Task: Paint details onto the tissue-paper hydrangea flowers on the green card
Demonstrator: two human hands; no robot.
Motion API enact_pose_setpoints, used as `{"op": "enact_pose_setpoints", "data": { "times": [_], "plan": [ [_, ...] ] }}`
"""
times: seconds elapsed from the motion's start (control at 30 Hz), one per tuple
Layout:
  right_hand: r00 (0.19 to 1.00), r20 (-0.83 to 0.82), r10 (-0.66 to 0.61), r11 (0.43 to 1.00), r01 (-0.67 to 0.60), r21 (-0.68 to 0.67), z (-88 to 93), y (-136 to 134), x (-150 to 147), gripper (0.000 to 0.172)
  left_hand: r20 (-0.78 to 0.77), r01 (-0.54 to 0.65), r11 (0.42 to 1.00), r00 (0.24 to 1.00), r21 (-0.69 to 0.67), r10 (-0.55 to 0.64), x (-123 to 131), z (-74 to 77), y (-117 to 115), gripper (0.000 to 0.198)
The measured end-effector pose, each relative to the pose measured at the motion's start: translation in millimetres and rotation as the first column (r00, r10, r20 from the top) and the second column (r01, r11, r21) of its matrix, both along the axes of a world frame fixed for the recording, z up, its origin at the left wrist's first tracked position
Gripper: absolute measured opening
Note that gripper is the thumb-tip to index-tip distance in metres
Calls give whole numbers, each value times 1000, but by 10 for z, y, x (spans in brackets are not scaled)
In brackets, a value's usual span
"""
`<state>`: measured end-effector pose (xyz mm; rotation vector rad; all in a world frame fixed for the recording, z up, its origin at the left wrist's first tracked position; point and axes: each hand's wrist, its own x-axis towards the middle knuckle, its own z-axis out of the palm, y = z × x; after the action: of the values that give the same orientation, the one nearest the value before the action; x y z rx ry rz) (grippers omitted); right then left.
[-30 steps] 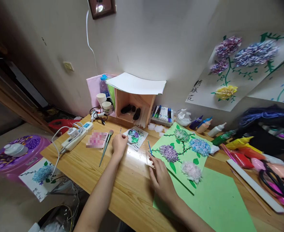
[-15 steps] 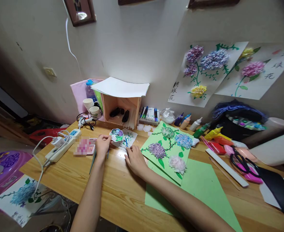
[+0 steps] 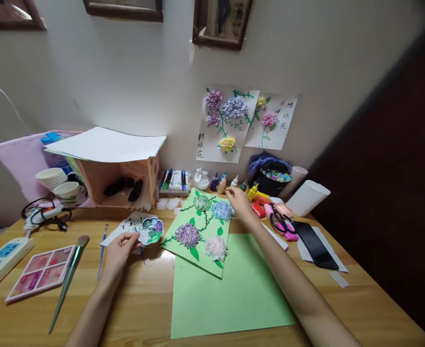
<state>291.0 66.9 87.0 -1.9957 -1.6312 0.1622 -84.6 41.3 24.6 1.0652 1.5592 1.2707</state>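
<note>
My left hand (image 3: pixel 122 246) pinches the rim of a small flower-shaped paint palette (image 3: pixel 153 226) smeared with green, purple and white. Part of a thin blue stick shows beside the palette; whether the hand holds it I cannot tell. My right hand (image 3: pixel 240 205) reaches over the far right corner of a green card (image 3: pixel 188 254) with paper hydrangeas and painted leaves. Its fingers stretch toward a white paint bottle (image 3: pixel 234 182) and a peach bottle (image 3: pixel 221 185); contact is unclear. Under the palette side lies a paint-marked white paper (image 3: pixel 120 226).
A larger green sheet (image 3: pixel 230 294) lies under the card. At left are a blue paintbrush (image 3: pixel 102 258), a makeup brush (image 3: pixel 67 277), a pink palette box (image 3: pixel 40 273) and a power strip (image 3: pixel 7 253). Behind stand an open box (image 3: pixel 121 193) and markers (image 3: pixel 174 180); a phone (image 3: pixel 315 245) lies right.
The view has swung right. My right hand has left the paint-marked paper and moved to the bottles behind the card. My left hand still holds the palette, now nearer the card.
</note>
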Motion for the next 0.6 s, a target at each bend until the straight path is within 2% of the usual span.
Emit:
{"op": "enact_pose_setpoints", "data": {
  "times": [0.1,0.2,0.3,0.43,0.6],
  "plan": [
    [993,-18,-113,987,110,-117,-94,277,217,33,98,93,995,991,-48,-88,120,15,-59,48],
    [979,-45,-198,966,187,-180,-182,520,184,35,153,136,988,981,-76,-123,183,10,-91,51],
    [956,-81,-281,947,262,-188,-235,703,117,35,148,140,987,981,-81,-127,187,3,-93,51],
    [928,-131,-348,930,324,-175,-296,832,112,35,127,125,989,985,-82,-114,155,-8,-72,44],
    [923,-173,-344,935,321,-148,-368,879,158,34,125,93,992,989,-87,-82,108,-61,-41,36]
  ]
}}
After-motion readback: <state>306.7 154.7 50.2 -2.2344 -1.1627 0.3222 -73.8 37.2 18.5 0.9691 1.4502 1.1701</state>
